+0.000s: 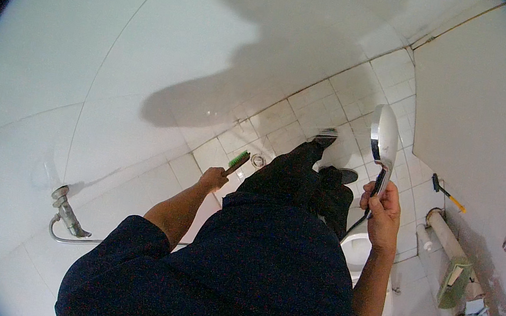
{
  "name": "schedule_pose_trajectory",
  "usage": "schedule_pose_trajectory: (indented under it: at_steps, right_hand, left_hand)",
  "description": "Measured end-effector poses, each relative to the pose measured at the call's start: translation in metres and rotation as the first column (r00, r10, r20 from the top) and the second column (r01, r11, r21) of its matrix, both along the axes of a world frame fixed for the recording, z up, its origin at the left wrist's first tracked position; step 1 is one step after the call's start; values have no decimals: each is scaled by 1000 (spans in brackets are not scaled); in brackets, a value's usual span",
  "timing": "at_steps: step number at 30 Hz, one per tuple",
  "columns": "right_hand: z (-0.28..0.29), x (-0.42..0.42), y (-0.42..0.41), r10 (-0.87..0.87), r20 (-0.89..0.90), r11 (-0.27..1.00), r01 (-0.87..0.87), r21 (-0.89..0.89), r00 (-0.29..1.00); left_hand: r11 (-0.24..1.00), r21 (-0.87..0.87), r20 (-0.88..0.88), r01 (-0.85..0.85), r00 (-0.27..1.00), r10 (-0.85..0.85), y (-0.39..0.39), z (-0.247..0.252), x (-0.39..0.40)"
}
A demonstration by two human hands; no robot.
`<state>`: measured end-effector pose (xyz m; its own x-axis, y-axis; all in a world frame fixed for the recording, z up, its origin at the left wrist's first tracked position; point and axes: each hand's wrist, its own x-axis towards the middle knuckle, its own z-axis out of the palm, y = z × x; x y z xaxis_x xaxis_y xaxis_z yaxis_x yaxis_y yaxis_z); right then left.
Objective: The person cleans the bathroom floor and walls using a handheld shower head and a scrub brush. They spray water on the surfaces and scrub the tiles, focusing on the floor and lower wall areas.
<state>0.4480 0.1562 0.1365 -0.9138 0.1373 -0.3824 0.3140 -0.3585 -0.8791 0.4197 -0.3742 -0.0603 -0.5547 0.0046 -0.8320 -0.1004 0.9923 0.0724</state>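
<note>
My left hand [214, 179] grips the handle of a scrubbing brush [238, 160] with green bristles, held low over the tiled floor near the round floor drain [258, 160]. In my right hand [384, 208] is the handle of a white and chrome shower head [384, 134], held upright in the picture, its face towards the left. Thin streaks of water seem to leave that face. A dark hose runs down from the handle past my leg. At the left, a metal wall valve [70, 217] has a silver hose [76, 241] that passes behind my arm.
A white toilet [356, 250] stands behind my right forearm. On the right are a yellow-handled brush or scraper [451, 196], a thick white pipe [448, 234], a green container [453, 283] and a cluttered ledge. Tiled floor [288, 114] meets the pale wall [176, 50] ahead of my feet.
</note>
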Motion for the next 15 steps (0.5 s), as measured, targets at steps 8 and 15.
schedule_pose_trajectory:
  at_steps: [8, 15]
  right_hand:
    - [7, -4, 0, -9, -23, 999, 8, -33, 1000]
    - [6, 1, 0, -9, -51, 996, 4, -94, 999]
  left_hand:
    - [998, 31, 0, -49, 999, 49, 1, -2, 4]
    - [995, 31, 48, -93, 995, 91, -15, -25, 12]
